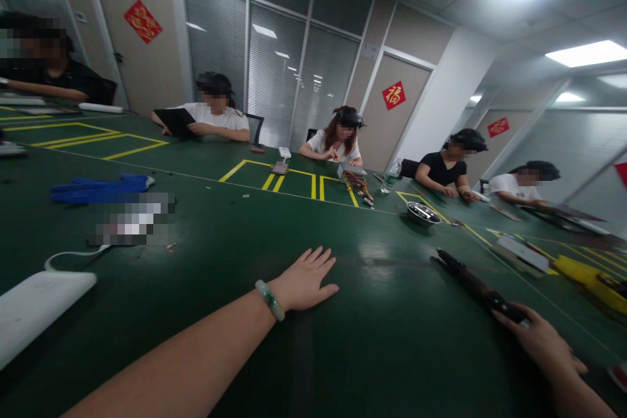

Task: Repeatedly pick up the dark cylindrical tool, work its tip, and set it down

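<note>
My left hand [306, 279] lies flat on the green table [372, 353], fingers stretched out and slightly spread, holding nothing. A pale green bangle [269, 300] sits on that wrist. My right hand [541, 341] is at the lower right, fingers closed round the near end of a long dark tool [467, 279] that lies along the table and points away to the upper left.
A white power bank [36, 307] with a cable lies at the lower left, blue gloves [100, 187] beyond it. A metal bowl [422, 213], a water bottle [390, 176] and a yellow object [595, 279] stand farther off. Several people sit along the far side.
</note>
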A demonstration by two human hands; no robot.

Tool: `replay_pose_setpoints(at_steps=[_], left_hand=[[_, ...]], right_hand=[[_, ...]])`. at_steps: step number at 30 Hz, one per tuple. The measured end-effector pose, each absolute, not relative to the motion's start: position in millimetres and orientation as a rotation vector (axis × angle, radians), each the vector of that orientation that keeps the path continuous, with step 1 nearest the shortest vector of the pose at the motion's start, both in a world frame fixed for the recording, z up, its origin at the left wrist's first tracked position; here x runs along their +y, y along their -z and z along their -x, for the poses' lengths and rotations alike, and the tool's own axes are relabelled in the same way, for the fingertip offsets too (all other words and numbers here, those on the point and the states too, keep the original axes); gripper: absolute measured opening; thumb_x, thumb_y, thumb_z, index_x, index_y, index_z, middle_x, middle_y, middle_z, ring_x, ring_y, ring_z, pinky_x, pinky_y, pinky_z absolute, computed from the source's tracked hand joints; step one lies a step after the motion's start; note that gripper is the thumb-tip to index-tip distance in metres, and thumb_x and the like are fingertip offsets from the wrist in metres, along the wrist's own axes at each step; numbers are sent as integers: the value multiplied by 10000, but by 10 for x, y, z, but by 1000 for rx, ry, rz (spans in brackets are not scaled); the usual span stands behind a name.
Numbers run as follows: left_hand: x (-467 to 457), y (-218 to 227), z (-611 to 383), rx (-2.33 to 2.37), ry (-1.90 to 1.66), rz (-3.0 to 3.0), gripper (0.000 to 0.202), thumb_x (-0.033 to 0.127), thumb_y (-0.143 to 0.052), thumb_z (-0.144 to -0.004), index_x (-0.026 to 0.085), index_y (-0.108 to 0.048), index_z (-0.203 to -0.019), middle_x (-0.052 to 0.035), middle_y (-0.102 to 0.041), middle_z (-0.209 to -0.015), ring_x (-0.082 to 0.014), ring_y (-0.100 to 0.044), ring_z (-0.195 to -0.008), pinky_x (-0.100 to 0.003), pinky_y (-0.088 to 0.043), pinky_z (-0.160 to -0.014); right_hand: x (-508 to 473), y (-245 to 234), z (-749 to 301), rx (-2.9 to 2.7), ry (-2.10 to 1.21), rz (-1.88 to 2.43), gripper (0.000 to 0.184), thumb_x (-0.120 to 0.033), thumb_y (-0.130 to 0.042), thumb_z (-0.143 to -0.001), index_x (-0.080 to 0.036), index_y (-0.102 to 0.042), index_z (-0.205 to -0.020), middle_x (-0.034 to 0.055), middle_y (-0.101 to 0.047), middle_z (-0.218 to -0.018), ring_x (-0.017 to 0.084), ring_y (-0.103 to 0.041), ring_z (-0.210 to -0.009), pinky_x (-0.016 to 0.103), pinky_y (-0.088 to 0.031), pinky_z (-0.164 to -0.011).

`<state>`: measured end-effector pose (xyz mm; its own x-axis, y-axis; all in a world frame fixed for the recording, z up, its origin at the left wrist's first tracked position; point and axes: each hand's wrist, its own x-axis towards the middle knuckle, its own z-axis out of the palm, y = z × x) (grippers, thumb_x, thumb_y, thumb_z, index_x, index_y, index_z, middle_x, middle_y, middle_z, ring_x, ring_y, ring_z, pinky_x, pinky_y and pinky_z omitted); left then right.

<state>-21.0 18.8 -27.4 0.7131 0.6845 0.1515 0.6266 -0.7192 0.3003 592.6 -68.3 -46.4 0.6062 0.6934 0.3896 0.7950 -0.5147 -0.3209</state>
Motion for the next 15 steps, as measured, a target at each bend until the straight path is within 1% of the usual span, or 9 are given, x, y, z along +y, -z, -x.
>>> replay_pose_setpoints(at_steps=[2,4,6,8,11,13,15], left_hand=[[177,266,206,1055,-376,-2694,688,639,-270,-941,242,-235,-1502,-68,-182,-1569,-268,-146,-1449,-480,-163,-1156],[164,256,202,1069,-377,-2689,691,636,-266,-942,225,-251,-1498,-79,-189,-1567,-271,-146,-1449,-481,-162,-1155],[150,243,198,1080,-374,-2682,694,625,-275,-945,216,-230,-1503,-87,-189,-1566,-273,-141,-1449,-481,-156,-1156],[134,218,190,1079,-389,-2694,703,607,-305,-945,223,-168,-1517,-85,-177,-1571,-272,-123,-1453,-480,-142,-1159],[103,149,168,1063,-506,-2763,770,594,-380,-925,232,-63,-1526,-77,-123,-1585,-271,-70,-1459,-481,-91,-1170],[75,85,147,1046,-613,-2808,813,587,-415,-913,228,-19,-1526,-70,-84,-1592,-265,-41,-1462,-468,-75,-1178],[45,22,128,1038,-709,-2833,822,562,-435,-914,225,-1,-1525,-58,-66,-1595,-247,-30,-1463,-442,-84,-1186]], right_hand=[[-678,388,-5895,-1181,107,2392,724,-733,-596,-559,-255,-696,-1093,260,-644,-994,425,-639,-836,550,-424,-649],[-650,305,-5789,-1225,29,2376,745,-713,-606,-584,-219,-681,-1137,272,-629,-1027,403,-638,-848,525,-430,-677],[-579,224,-5582,-1336,-10,2319,746,-697,-602,-604,-204,-664,-1161,234,-642,-1016,384,-638,-855,504,-440,-704],[-463,154,-5262,-1492,-38,2239,724,-664,-620,-611,-213,-648,-1176,176,-654,-1024,373,-628,-912,482,-446,-752],[-232,87,-4568,-1712,-14,2138,626,-607,-630,-652,-278,-634,-1185,100,-643,-1112,358,-574,-1052,467,-422,-832],[-68,69,-3996,-1822,-35,2080,565,-575,-620,-698,-314,-619,-1199,75,-623,-1168,351,-534,-1109,484,-396,-863],[82,67,-3391,-1922,-84,1985,532,-531,-629,-723,-324,-604,-1212,64,-603,-1198,341,-510,-1129,510,-366,-889]])
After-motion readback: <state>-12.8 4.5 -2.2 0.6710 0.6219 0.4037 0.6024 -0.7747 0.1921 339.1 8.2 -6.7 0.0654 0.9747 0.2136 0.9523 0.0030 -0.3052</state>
